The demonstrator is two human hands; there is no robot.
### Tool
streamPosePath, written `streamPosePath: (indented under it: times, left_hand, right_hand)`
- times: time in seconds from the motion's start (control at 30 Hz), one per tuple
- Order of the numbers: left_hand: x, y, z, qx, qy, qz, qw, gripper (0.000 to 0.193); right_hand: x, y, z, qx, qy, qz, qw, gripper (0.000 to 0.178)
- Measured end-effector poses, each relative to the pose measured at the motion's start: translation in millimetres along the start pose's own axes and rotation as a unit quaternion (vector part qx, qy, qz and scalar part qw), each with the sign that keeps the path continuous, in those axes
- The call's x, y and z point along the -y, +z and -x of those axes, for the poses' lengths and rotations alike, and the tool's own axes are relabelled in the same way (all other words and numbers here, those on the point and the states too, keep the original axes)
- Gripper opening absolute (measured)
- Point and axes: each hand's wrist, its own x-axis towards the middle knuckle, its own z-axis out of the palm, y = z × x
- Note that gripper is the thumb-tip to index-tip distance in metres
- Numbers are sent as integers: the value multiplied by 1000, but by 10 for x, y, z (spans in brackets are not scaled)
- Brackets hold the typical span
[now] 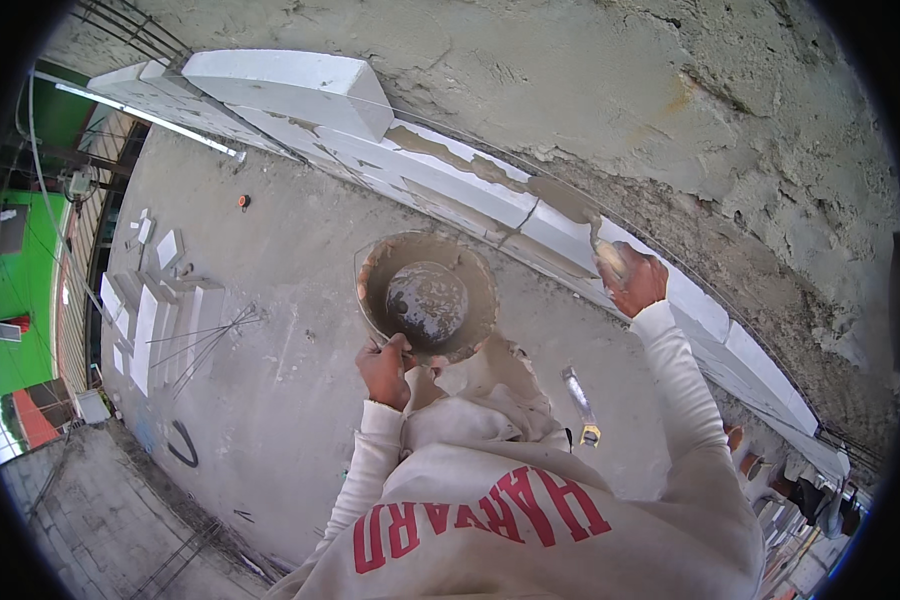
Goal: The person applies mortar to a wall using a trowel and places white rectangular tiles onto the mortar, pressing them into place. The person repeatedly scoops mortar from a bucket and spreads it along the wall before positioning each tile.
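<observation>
My left hand [385, 370] is closed on the near rim of a round bucket [372, 290]. Wet grey mortar [427, 303] lies in its bottom, and dried mortar coats the inside. My right hand [632, 282] grips the light-coloured handle of a trowel [598, 238] above a low wall of white blocks [490, 197]. The trowel's blade is against the wall top, partly hidden by its angle. A strip of grey mortar [562, 197] runs along the top course, left of the trowel. Farther left, one more white block [288, 88] sits on that course.
A rough cement wall [610, 90] rises behind the blocks, with a thin string along them. On the floor lie a tool with a metal blade and yellow handle [582, 408], stacked white blocks [150, 325], thin rods [215, 340] and a small orange object [243, 202].
</observation>
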Motion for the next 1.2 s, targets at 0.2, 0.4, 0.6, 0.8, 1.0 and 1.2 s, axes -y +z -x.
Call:
streamPosePath:
  times: [0.2, 0.4, 0.6, 0.8, 1.0, 1.2]
  left_hand:
    - [-109, 518, 158, 65, 49, -66, 994, 9]
    - [-132, 773, 257, 76, 91, -162, 980, 16]
    - [-114, 775, 243, 92, 18, -45, 995, 5]
    - [-115, 648, 215, 67, -8, -37, 997, 3]
    - [-60, 253, 220, 17, -14, 4, 1000, 3]
    - [36, -114, 214, -57, -4, 10, 998, 4]
  right_hand:
    - [646, 377, 388, -19, -157, 52, 986, 46]
    - [566, 758, 179, 235, 19, -170, 957, 53]
    - [373, 135, 524, 247, 202, -441, 839, 53]
    - [-8, -301, 215, 166, 128, -418, 884, 47]
    - [-730, -281, 233, -56, 46, 32, 997, 45]
    - [-829, -178, 228, 6, 54, 47, 997, 55]
